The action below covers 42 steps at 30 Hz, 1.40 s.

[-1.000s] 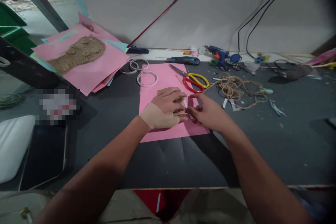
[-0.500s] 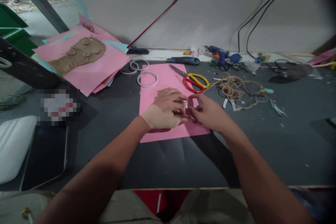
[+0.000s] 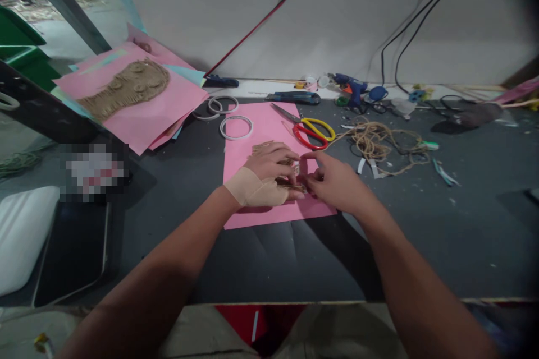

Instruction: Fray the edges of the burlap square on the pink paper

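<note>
A pink sheet (image 3: 248, 219) lies on the dark tabletop. On it is a piece made of brown twine strands (image 3: 265, 147), mostly covered by my left hand (image 3: 272, 174). That hand has a beige bandage (image 3: 252, 188) round its palm and wrist; its fingers curl over the twine piece and grip it. My right hand (image 3: 334, 179) meets it at the piece's right end, thumb and fingers pinched close together. Whatever lies between those fingertips is too small and hidden to name. Scissors with one yellow and one red handle (image 3: 314, 134) rest just beyond the hands.
White rings (image 3: 236, 128) sit at the sheet's far left corner. Tangled twine (image 3: 374, 140) lies to the right. Along the wall are a utility knife (image 3: 295, 97) and a blue glue gun (image 3: 353, 87). Stacked pink sheets (image 3: 181, 95) and a dark phone-like slab (image 3: 76, 247) occupy the left.
My right fingertips have shifted slightly at the right end of the twine piece, and the white bit there shows less. My left hand stays nearly in place.
</note>
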### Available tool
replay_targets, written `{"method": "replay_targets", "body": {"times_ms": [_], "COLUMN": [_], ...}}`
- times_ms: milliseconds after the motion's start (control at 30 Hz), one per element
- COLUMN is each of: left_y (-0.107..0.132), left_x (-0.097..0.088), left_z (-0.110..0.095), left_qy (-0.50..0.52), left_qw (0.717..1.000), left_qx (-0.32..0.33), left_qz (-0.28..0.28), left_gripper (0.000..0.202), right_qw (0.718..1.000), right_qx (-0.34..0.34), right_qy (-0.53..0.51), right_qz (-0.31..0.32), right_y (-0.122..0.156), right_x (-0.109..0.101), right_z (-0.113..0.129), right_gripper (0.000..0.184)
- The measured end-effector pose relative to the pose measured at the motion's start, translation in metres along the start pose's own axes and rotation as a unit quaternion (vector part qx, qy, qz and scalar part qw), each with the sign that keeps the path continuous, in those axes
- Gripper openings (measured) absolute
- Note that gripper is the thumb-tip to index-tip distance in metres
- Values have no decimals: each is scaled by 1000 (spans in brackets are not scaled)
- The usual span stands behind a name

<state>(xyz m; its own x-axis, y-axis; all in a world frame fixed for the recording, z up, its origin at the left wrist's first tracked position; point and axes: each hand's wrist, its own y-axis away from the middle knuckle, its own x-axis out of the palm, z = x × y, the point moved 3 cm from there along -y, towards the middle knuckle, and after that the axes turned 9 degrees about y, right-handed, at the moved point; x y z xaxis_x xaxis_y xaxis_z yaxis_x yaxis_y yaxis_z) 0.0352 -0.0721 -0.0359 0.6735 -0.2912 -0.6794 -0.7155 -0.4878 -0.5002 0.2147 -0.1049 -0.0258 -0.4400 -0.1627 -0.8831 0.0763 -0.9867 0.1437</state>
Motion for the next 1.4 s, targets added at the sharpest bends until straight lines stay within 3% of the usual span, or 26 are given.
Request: {"method": "replay_targets", "body": {"times_ms": [267,567,667,733,867,1100,1233,1400], "left_y": [0,0,1,3,8,11,12,16], "left_x": [-1,-1,-5,-12,-23,-28,-30,-33], "left_z": [-1,-1,5,12,30,37,37,43], "left_qy": [14,27,53,56,8,41,81,106], "left_qw": [1000,1000,997,992,983,968,952,939], "left_qx": [9,-5,-16,-35,-85,-169,-207,-223], "left_qz": [-10,-14,-51,-108,-160,-181,-208,-238], "left_gripper": [23,19,16,12,3,6,7,13], "right_qw": [1000,994,992,991,990,988,980,985], "right_qx": [11,-42,-51,-52,-56,-82,-101,-91], "right_qy": [-4,-71,-72,-72,-75,-76,-94,-37], "right_qz": [-1,74,88,96,104,105,143,142], "right_y": [-1,-1,1,2,2,3,6,8], "right_x": [-2,-5,-9,-10,-12,-11,-15,-19], "right_z": [-2,-12,-12,-12,-11,-12,-13,-9], "right_gripper": [39,57,62,65,66,57,52,42]}}
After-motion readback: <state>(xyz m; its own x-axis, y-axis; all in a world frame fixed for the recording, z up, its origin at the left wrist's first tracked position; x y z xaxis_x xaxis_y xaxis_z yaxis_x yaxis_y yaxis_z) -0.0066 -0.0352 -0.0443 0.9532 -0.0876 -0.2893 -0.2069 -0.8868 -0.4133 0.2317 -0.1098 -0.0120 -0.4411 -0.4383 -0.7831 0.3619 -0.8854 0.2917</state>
